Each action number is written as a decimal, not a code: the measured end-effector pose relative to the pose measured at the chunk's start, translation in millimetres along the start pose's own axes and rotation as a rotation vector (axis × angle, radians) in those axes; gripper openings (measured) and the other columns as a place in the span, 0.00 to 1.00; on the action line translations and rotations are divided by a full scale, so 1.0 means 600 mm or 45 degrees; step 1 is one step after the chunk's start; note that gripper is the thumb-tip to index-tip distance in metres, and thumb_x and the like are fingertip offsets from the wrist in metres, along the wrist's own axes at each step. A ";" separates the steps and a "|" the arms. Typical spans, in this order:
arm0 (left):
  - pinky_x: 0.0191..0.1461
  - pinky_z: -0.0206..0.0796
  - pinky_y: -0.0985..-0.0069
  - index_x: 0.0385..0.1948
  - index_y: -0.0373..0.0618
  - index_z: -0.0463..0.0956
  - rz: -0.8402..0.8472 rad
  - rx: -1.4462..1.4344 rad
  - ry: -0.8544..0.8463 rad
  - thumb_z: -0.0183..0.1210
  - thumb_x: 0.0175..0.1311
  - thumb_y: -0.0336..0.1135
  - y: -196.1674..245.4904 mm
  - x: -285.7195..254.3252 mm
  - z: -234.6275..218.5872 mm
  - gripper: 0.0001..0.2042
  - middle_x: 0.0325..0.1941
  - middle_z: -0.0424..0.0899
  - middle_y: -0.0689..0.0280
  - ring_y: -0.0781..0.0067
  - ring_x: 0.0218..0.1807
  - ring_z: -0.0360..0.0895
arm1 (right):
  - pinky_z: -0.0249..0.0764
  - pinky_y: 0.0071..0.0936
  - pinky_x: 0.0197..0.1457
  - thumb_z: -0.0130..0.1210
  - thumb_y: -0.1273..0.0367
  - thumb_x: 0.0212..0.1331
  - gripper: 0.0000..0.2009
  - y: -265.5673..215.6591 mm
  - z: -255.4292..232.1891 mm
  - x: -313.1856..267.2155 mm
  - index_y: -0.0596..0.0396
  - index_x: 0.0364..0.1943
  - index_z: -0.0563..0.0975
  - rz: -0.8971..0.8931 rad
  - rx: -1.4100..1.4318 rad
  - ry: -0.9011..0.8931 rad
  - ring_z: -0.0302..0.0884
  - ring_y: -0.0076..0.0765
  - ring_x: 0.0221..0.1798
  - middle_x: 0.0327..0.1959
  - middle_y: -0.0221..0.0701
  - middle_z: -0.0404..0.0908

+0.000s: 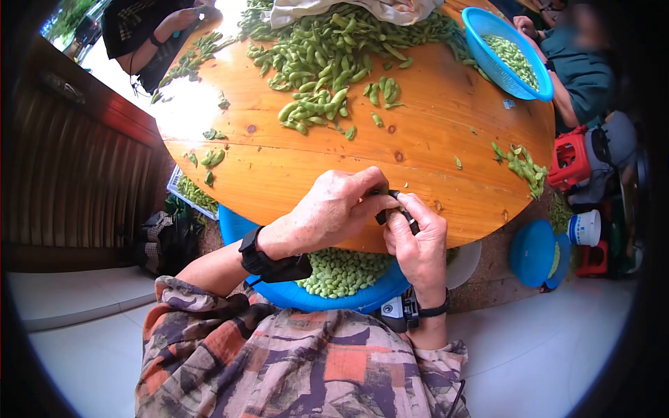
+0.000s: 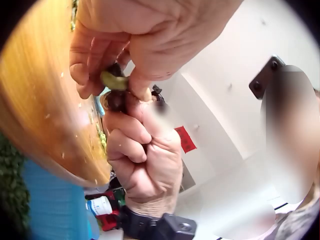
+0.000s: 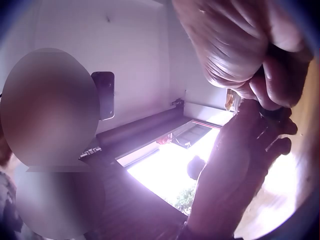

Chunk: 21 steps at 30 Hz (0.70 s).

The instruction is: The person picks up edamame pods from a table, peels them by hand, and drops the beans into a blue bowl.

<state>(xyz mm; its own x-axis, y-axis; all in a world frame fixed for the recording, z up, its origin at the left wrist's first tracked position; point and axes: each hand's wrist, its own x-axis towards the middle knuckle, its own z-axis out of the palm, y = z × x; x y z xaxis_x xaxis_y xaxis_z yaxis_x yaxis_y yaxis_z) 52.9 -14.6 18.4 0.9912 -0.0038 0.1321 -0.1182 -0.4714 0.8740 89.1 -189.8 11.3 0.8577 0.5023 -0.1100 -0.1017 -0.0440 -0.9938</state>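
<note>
In the head view both hands meet over the front edge of the wooden table [image 1: 300, 171]. My left hand [image 1: 334, 205] pinches a green soybean pod [image 2: 114, 81], which shows between thumb and fingers in the left wrist view. My right hand [image 1: 421, 244] grips a small black tool [image 1: 413, 224] in curled fingers, up against the left fingertips and the pod. The tool's exact kind I cannot tell. Below the hands, a blue basin [image 1: 380, 296] holds many shelled green beans [image 1: 341, 272]. In the right wrist view the fingers hide most of the tool.
A large heap of soybean pods [image 1: 334, 49] covers the table's far middle, under a pale cloth [image 1: 390, 10]. At the far right stands a blue basket [image 1: 481, 52] of beans. Empty pods [image 1: 526, 171] lie at the right edge. Two other people sit across the table.
</note>
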 end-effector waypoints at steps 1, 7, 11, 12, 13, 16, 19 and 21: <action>0.33 0.71 0.74 0.38 0.36 0.75 0.061 0.095 -0.020 0.59 0.67 0.31 0.000 0.000 -0.002 0.07 0.26 0.81 0.65 0.77 0.30 0.81 | 0.64 0.17 0.24 0.53 0.77 0.64 0.06 0.002 -0.003 0.001 0.65 0.41 0.77 -0.008 -0.049 0.022 0.68 0.14 0.23 0.27 0.24 0.72; 0.33 0.69 0.78 0.48 0.35 0.77 -0.263 -0.555 -0.033 0.52 0.71 0.30 -0.022 -0.011 0.011 0.11 0.25 0.79 0.67 0.81 0.29 0.77 | 0.70 0.26 0.28 0.52 0.79 0.61 0.06 0.016 0.018 0.005 0.66 0.41 0.77 -0.291 -0.385 0.178 0.75 0.32 0.26 0.28 0.35 0.74; 0.32 0.61 0.87 0.49 0.34 0.77 -0.345 -1.081 0.191 0.48 0.73 0.30 -0.013 -0.023 0.037 0.12 0.26 0.75 0.73 0.88 0.28 0.66 | 0.75 0.36 0.35 0.53 0.82 0.56 0.10 0.015 0.057 0.005 0.66 0.43 0.77 -0.680 -0.726 0.374 0.77 0.48 0.32 0.33 0.43 0.74; 0.30 0.58 0.87 0.48 0.34 0.77 -0.322 -1.132 0.276 0.47 0.72 0.29 -0.009 -0.024 0.045 0.12 0.25 0.73 0.73 0.88 0.26 0.63 | 0.75 0.36 0.35 0.53 0.82 0.56 0.10 0.016 0.059 0.004 0.66 0.43 0.77 -0.681 -0.725 0.369 0.77 0.48 0.32 0.33 0.43 0.74; 0.30 0.58 0.87 0.48 0.34 0.77 -0.324 -1.133 0.282 0.47 0.72 0.29 -0.008 -0.026 0.050 0.12 0.25 0.73 0.73 0.88 0.26 0.63 | 0.75 0.37 0.35 0.53 0.82 0.56 0.11 0.016 0.061 0.003 0.66 0.43 0.77 -0.711 -0.768 0.389 0.77 0.48 0.32 0.34 0.43 0.74; 0.33 0.61 0.86 0.46 0.36 0.76 -0.339 -1.152 0.274 0.44 0.72 0.31 -0.010 -0.026 0.055 0.13 0.31 0.78 0.69 0.86 0.28 0.67 | 0.75 0.37 0.35 0.53 0.83 0.56 0.12 0.019 0.061 0.002 0.66 0.45 0.76 -0.769 -0.829 0.412 0.77 0.49 0.32 0.36 0.43 0.73; 0.37 0.65 0.83 0.48 0.36 0.75 -0.341 -1.079 0.395 0.44 0.72 0.33 -0.012 -0.019 0.078 0.14 0.35 0.79 0.66 0.84 0.32 0.71 | 0.75 0.37 0.35 0.52 0.83 0.56 0.12 0.022 0.060 0.002 0.65 0.45 0.76 -0.808 -0.856 0.439 0.77 0.49 0.32 0.35 0.43 0.72; 0.39 0.66 0.82 0.49 0.36 0.75 -0.368 -1.244 0.367 0.43 0.72 0.34 -0.009 -0.020 0.082 0.14 0.34 0.79 0.66 0.82 0.33 0.72 | 0.75 0.37 0.34 0.52 0.82 0.56 0.12 0.023 0.059 -0.003 0.65 0.45 0.76 -0.821 -0.869 0.456 0.76 0.48 0.32 0.35 0.43 0.72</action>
<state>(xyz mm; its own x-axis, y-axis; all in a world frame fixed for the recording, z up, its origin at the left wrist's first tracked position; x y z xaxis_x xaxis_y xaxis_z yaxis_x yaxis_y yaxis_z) 44.5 -55.3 -11.1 0.9530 0.2650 -0.1469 -0.0032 0.4936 0.8697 68.6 -160.7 -1.6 0.7599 0.3202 0.5658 0.6499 -0.3974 -0.6479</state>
